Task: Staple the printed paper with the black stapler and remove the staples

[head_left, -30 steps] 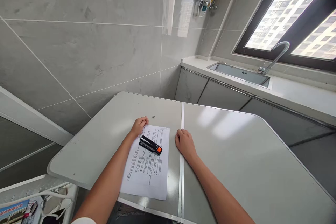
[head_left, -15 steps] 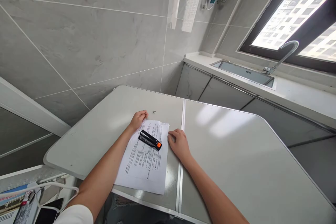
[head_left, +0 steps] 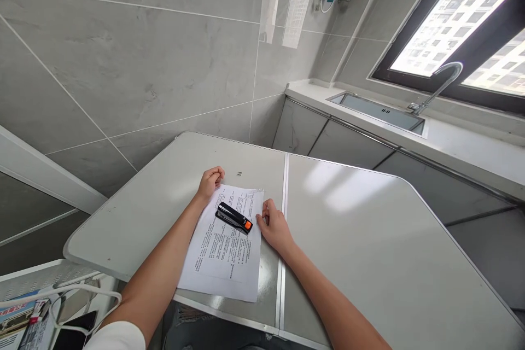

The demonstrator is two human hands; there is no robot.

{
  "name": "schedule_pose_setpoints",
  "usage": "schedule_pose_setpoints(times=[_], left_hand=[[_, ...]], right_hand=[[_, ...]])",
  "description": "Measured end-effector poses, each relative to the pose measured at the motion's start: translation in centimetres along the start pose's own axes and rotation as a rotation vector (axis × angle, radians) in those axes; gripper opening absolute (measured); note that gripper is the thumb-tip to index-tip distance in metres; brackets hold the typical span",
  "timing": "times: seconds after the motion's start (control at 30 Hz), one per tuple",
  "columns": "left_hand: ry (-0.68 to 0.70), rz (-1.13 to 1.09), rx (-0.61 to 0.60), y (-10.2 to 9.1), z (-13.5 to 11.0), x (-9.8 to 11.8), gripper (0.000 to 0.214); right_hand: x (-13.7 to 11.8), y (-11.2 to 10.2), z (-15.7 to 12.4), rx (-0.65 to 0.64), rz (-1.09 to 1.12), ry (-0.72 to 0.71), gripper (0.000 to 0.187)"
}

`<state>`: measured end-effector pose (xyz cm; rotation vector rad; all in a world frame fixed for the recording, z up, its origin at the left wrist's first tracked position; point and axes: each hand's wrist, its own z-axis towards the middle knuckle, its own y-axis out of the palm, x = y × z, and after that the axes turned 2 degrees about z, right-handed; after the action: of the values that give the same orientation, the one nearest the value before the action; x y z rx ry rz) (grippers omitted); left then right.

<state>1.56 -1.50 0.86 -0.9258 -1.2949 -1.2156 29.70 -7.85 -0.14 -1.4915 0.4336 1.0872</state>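
A black stapler (head_left: 233,217) with an orange end lies slantwise on top of printed white paper (head_left: 217,273). At the paper's upper left corner rests my left hand (head_left: 210,181), its fingers curled in; nothing shows in them. My right hand (head_left: 276,228) is at the paper's right edge, near the stapler's orange end. Its fingers are loosely bent, with a gap between thumb and forefinger, and the thumb tip reaches the paper's edge. Neither hand touches the stapler. Beyond the paper lie small staple-like metal pieces (head_left: 239,174).
The pale folding table (head_left: 348,262) has a metal seam (head_left: 281,279) right of the paper. A white rack (head_left: 61,290) with printed matter stands at lower left. Behind the table are a tiled wall (head_left: 164,65) and a counter with a sink (head_left: 377,112) and tap (head_left: 438,87).
My left hand has drawn slightly up and left from the paper's corner. My right hand has shifted left onto the paper's edge, its fingers lifting a little. The stapler stays on the paper.
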Motion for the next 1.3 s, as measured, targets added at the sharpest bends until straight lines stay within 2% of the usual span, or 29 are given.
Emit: schedule_pose_setpoints(times=[0.1, 0.27, 0.4, 0.5, 0.7, 0.9, 1.1, 1.2, 1.3], left_hand=[[0.015, -0.208, 0.014, -0.6, 0.1, 0.8, 0.012], [0.036, -0.513, 0.019, -2.1, 0.2, 1.7, 0.025], [0.054, -0.629, 0.035, -2.8, 0.2, 1.9, 0.031], [0.053, -0.675, 0.028, -3.0, 0.2, 1.9, 0.031], [-0.002, -0.647, 0.025, -2.8, 0.2, 1.9, 0.032], [-0.038, -0.599, -0.042, -2.2, 0.0, 2.0, 0.029], [-0.075, -0.529, -0.043, -1.9, -0.1, 2.0, 0.026], [-0.082, -0.441, -0.107, -1.0, -0.3, 2.0, 0.022], [-0.092, -0.299, -0.222, 0.6, -0.8, 1.8, 0.016]], right_hand=[[-0.4, 0.6, -0.5, 0.017, -0.084, -0.032, 0.003], [-1.0, 1.7, -1.1, 0.037, -0.165, -0.027, 0.011], [-1.0, 1.9, -1.4, 0.040, -0.195, -0.012, 0.015], [-0.8, 1.2, -1.7, 0.041, -0.194, 0.042, 0.014], [-0.7, -1.3, -2.4, 0.037, -0.204, 0.115, 0.007], [-0.2, -3.1, -3.3, 0.045, -0.198, 0.143, 0.005], [1.6, -5.2, -3.9, 0.130, -0.181, 0.154, 0.006], [2.2, -6.6, -4.3, 0.129, -0.180, 0.170, 0.006], [2.7, -7.8, -4.5, 0.132, -0.180, 0.195, 0.006]])
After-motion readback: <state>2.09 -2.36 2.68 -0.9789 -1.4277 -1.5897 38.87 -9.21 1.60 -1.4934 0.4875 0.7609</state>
